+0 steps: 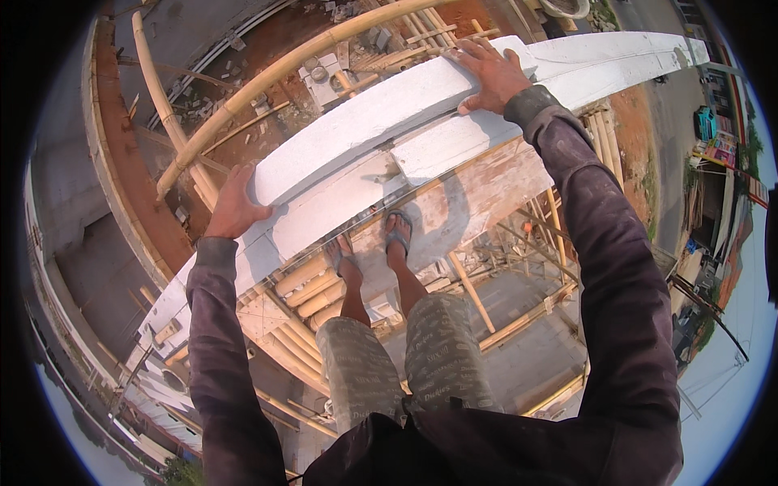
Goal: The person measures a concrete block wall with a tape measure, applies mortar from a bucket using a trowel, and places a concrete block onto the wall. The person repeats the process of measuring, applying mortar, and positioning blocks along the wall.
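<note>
A long white aerated concrete block (365,117) lies along the top of a white block wall (340,215). My left hand (233,206) presses round its left end, the thumb toward me and the fingertips partly hidden at the far side. At the other end my right hand (490,77) grips the block from above, fingers bent over the far edge and thumb on the near side. A second, flatter white block piece (454,146) sits on the wall nearer to me, just below my right hand.
My sandalled feet (397,231) stand on a plank (494,194) along the wall. Bamboo poles (275,77) cross beyond the wall, and more scaffold poles (470,292) run below. Rubble and reddish soil lie far down. A road (677,121) passes at the right.
</note>
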Tool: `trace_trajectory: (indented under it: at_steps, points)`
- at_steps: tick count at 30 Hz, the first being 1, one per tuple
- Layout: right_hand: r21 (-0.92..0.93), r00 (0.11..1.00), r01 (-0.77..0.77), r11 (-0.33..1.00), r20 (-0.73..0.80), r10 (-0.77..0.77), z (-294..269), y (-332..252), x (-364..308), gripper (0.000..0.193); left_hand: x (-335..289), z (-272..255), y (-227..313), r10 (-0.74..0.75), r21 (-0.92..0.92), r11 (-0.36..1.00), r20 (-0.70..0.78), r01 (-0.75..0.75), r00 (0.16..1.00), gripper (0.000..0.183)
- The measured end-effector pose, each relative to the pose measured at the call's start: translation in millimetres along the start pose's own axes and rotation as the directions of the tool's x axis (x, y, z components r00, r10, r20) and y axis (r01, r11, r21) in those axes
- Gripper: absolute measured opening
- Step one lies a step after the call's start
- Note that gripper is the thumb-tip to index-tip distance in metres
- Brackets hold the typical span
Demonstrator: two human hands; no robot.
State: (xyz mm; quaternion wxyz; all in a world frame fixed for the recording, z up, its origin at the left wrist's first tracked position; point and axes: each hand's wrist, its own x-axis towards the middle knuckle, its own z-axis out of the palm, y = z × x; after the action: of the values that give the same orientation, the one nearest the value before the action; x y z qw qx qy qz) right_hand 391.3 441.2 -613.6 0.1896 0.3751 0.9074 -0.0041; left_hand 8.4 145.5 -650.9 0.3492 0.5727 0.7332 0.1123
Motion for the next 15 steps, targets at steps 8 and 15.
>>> trace_trajectory:
  at_steps: [8, 15]
  points:
    - [0.337, 0.922, 0.190, 0.922, 0.261, -0.285, -34.1, 24.8, 87.6, 0.088, 23.4, -44.9, -1.4, -0.099, -0.423, 0.874, 0.326, 0.239, 0.940, 0.080]
    - [-0.140, 0.657, 0.721, 0.679, 0.449, -0.605, -29.4, 16.3, 139.7, 0.036, -4.1, -53.1, -34.4, -0.012, -0.627, 0.637, 0.573, 0.449, 0.819, 0.077]
